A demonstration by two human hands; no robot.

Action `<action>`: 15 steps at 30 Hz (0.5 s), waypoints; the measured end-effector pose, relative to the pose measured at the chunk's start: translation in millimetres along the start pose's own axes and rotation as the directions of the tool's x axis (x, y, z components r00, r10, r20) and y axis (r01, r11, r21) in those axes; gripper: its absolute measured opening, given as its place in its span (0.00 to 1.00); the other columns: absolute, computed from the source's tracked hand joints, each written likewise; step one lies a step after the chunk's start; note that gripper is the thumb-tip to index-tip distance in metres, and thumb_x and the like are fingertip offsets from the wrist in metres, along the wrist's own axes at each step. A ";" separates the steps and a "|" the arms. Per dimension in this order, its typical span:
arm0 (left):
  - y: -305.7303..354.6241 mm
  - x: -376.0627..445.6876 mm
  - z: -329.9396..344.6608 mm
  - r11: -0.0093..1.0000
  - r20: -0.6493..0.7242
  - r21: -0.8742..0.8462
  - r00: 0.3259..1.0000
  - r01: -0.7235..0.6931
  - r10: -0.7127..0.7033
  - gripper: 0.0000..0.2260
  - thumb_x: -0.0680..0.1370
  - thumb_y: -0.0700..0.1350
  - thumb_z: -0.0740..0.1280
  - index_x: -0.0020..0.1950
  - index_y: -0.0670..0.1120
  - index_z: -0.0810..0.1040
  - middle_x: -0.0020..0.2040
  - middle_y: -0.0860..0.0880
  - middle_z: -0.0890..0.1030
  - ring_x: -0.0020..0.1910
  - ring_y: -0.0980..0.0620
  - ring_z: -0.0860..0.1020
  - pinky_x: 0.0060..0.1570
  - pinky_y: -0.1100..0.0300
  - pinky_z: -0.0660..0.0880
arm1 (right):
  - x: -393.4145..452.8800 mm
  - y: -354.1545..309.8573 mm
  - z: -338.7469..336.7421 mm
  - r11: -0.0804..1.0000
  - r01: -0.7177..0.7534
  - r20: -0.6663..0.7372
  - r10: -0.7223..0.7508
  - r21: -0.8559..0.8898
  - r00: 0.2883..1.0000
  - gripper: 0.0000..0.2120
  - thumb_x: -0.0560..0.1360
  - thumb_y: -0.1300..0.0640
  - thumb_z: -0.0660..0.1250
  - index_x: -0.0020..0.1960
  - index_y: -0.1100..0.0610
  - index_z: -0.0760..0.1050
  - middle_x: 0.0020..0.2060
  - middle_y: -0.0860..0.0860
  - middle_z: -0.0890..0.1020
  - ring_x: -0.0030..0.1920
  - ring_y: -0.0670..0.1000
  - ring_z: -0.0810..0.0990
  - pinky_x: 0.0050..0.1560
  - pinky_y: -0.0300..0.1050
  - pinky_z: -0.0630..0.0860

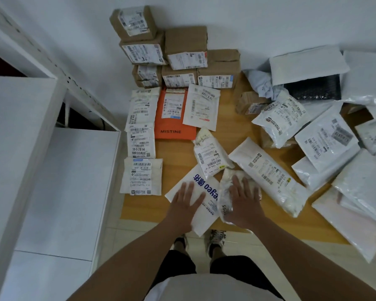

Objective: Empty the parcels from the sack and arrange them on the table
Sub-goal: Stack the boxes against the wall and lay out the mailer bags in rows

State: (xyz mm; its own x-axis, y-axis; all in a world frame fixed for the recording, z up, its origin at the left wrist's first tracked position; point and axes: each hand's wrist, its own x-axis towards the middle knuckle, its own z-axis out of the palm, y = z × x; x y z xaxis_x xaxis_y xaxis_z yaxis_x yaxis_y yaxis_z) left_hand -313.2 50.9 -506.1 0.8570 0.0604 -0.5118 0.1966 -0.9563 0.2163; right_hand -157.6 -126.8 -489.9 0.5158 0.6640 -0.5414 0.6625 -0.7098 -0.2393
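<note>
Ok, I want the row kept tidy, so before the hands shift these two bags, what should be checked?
1. Left hand flat on the blue-lettered mailer: ok.
2. Right hand flat on the crumpled white bag: ok.
3. Mailer fully on the table: not ok, its near corner overhangs the edge.
4. Bare wood below the orange MISTINE bag: ok.
5. Sack emptied: cannot tell.
</note>
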 end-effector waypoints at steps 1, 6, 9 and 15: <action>-2.2 -1.9 3.4 1.000 -0.005 0.015 1.000 -0.014 0.014 0.58 0.55 0.63 0.78 0.78 0.51 0.55 0.76 0.33 0.58 0.72 0.28 0.63 0.61 0.38 0.73 | 1.0 -0.9 2.1 1.000 -0.011 0.002 0.011 -0.002 1.000 0.43 0.68 0.37 0.64 0.74 0.56 0.53 0.79 0.52 0.40 0.78 0.59 0.35 0.74 0.68 0.40; -1.7 -19.0 -9.2 0.988 -0.004 0.032 0.988 -0.154 0.154 0.25 0.71 0.58 0.62 0.65 0.47 0.77 0.64 0.34 0.77 0.60 0.31 0.77 0.54 0.42 0.76 | 3.0 3.4 5.0 0.998 -0.039 -0.068 0.042 0.052 0.997 0.31 0.73 0.40 0.57 0.69 0.58 0.65 0.79 0.55 0.53 0.79 0.62 0.48 0.73 0.69 0.51; 0.9 -25.8 -53.0 0.981 -0.079 -0.123 0.986 -0.153 0.144 0.21 0.74 0.54 0.51 0.48 0.43 0.79 0.39 0.42 0.81 0.36 0.41 0.79 0.35 0.57 0.68 | 4.1 2.8 4.0 0.980 -0.031 -0.218 0.074 0.195 0.973 0.31 0.74 0.43 0.46 0.60 0.61 0.76 0.72 0.56 0.70 0.73 0.63 0.66 0.66 0.68 0.66; -22.7 -22.3 -137.3 0.722 0.049 -0.681 0.992 0.119 -0.117 0.11 0.79 0.46 0.59 0.52 0.42 0.77 0.44 0.43 0.81 0.42 0.49 0.77 0.41 0.56 0.72 | -4.4 -32.6 -33.6 0.542 -0.027 -0.191 0.342 0.840 0.920 0.34 0.78 0.34 0.50 0.43 0.65 0.75 0.36 0.60 0.79 0.39 0.57 0.78 0.42 0.50 0.74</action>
State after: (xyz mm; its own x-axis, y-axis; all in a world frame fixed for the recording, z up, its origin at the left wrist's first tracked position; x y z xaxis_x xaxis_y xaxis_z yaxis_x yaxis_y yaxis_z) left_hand -271.4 110.5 -385.4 0.8036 0.1582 -0.5737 0.5686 -0.4888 0.6616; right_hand -163.2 -98.6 -452.6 0.8046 0.4135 -0.4263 -0.1114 -0.6001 -0.7922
